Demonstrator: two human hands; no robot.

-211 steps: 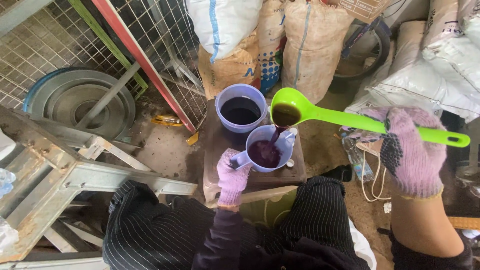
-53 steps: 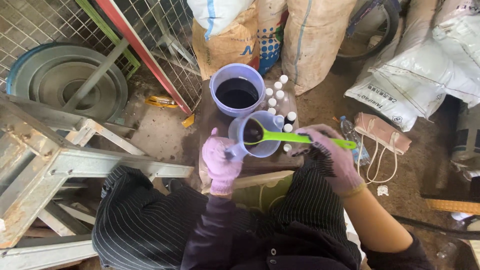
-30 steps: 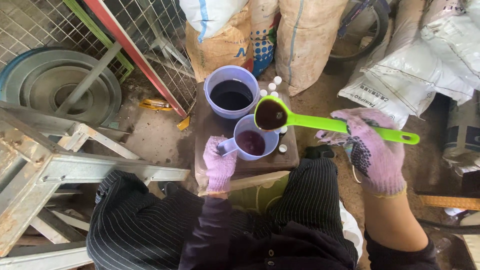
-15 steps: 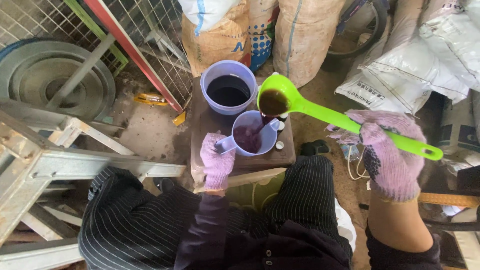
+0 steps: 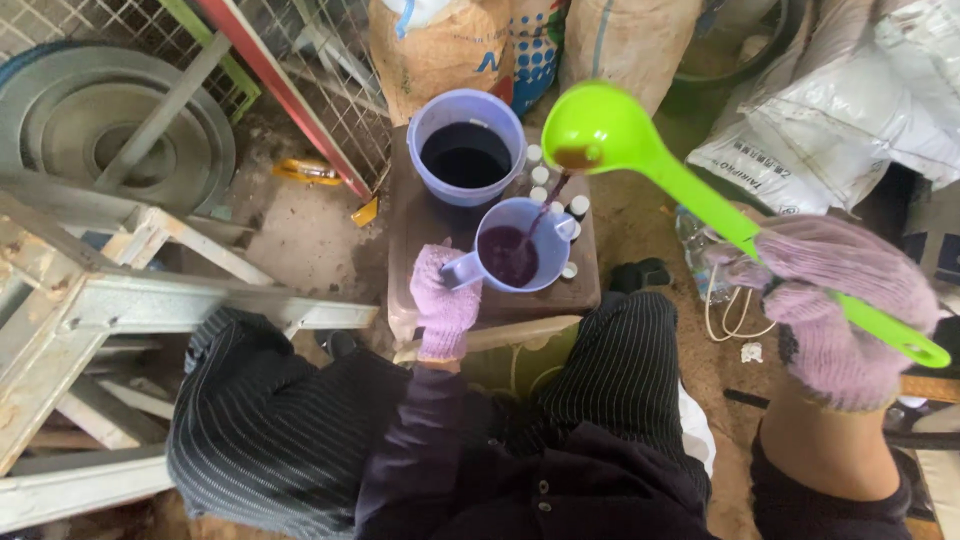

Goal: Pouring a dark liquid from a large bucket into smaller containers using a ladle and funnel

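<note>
Head view: right hand gripping green ladle, pouring dark liquid into jug; left hand clutching handle. Jug roughly half full, bucket far behind holding plenty.

Lime-green ladle, lavender jug and bucket of dark purple liquid, pinkish-purple knit gloves.
</note>
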